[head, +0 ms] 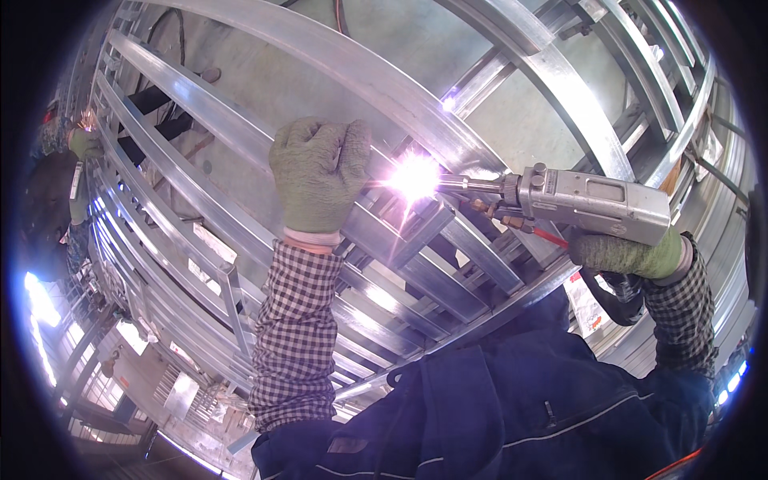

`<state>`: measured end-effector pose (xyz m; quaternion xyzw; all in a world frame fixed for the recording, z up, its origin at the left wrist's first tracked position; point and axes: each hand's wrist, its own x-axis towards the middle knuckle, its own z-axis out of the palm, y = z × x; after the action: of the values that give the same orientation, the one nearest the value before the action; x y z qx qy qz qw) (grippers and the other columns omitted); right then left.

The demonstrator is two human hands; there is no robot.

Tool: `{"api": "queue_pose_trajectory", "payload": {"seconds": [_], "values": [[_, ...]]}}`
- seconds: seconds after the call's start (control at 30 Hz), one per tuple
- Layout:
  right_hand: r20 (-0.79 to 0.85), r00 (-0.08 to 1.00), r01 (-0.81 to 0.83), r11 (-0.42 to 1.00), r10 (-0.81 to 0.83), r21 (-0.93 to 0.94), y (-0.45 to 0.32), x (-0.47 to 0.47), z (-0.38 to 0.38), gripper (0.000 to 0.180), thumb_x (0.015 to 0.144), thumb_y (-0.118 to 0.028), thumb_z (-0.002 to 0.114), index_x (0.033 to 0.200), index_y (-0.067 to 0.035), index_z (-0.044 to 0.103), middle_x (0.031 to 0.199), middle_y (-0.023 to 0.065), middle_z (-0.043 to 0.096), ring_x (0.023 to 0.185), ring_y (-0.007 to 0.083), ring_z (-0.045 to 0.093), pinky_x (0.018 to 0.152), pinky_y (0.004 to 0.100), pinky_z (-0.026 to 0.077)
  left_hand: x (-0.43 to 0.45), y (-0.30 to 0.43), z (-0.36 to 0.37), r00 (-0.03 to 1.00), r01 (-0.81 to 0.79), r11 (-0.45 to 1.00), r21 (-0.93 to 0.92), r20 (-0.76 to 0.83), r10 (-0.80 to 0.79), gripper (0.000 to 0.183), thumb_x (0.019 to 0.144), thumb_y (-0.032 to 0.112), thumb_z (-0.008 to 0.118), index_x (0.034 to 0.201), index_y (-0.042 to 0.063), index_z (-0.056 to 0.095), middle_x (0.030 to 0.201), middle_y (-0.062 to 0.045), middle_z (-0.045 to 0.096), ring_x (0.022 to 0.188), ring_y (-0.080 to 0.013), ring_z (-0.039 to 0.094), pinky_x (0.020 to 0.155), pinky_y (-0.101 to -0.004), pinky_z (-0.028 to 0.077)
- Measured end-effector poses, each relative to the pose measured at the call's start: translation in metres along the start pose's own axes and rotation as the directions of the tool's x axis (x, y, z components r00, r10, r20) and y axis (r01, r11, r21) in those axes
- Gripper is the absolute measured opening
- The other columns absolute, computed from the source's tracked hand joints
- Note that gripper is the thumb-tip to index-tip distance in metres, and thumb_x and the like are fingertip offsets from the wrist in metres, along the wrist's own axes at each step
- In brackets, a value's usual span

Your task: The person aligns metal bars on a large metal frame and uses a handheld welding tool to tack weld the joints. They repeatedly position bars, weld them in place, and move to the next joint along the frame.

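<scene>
A silver handheld laser welding gun point(594, 201) lies in the grip of my gloved right hand point(627, 255). Its nozzle point(474, 185) points left at a bright white-violet weld glare point(414, 175), which hides the joint under it. My left hand point(321, 174), in a green knit glove, is clenched just left of the glare, over a metal rail point(228, 123). The palm side is turned away, so whatever the fingers grip is hidden. Short rectangular metal tubes point(429, 231) cross below the glare. Checked sleeves cover both forearms.
Curved-looking metal rails point(336, 51) of a large frame span the view, with gaps showing the floor point(252, 66). A red hose point(549, 237) runs by the gun. At far left, another person's gloved hand point(86, 144) is beside sparks. A printed white bag point(585, 306) lies right.
</scene>
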<state>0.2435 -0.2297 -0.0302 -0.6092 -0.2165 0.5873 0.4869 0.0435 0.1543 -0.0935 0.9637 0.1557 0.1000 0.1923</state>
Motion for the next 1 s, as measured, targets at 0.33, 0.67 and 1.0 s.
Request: {"api": "queue_pose_trajectory", "payload": {"seconds": [0.33, 0.67, 1.0], "values": [[-0.030, 0.996, -0.078, 0.964, 0.089, 0.253, 0.018, -0.008, -0.004, 0.041, 0.099, -0.022, 0.095, 0.132, -0.003, 0.079, 0.099, 0.0043, 0.082, 0.085, 0.0124, 0.078, 0.072, 0.0291, 0.067, 0.002, -0.006, 0.002, 0.999, -0.051, 0.999, -0.007, -0.014, 0.051, 0.021, 0.099, 0.026, 0.085, 0.104, 0.005, 0.085, 0.103, -0.014, 0.076, 0.103, -0.0331, 0.069, 0.095, -0.0492, 0.053], [-0.037, 0.997, 0.065, 0.996, -0.067, -0.064, 0.015, -0.007, -0.007, 0.041, 0.098, -0.023, 0.095, 0.134, -0.010, 0.081, 0.113, 0.0044, 0.085, 0.098, 0.0161, 0.081, 0.083, 0.0322, 0.071, 0.000, -0.012, 0.001, 0.996, -0.093, 0.996, 0.007, -0.009, 0.093, 0.022, 0.090, 0.020, 0.089, 0.108, 0.008, 0.086, 0.102, -0.011, 0.077, 0.104, -0.0311, 0.070, 0.095, -0.0476, 0.056], [-0.019, 1.000, 0.014, 1.000, -0.014, 0.012, 0.029, -0.014, -0.016, 0.045, 0.095, -0.023, 0.098, 0.134, -0.010, 0.081, 0.113, 0.0055, 0.086, 0.098, 0.0169, 0.082, 0.084, 0.0319, 0.071, 0.001, -0.009, 0.007, 0.996, -0.011, 0.999, -0.031, -0.085, 0.009, 0.024, 0.090, 0.029, 0.090, 0.100, 0.008, 0.087, 0.093, -0.014, 0.075, 0.093, -0.0362, 0.072, 0.086, -0.0512, 0.057]]}}
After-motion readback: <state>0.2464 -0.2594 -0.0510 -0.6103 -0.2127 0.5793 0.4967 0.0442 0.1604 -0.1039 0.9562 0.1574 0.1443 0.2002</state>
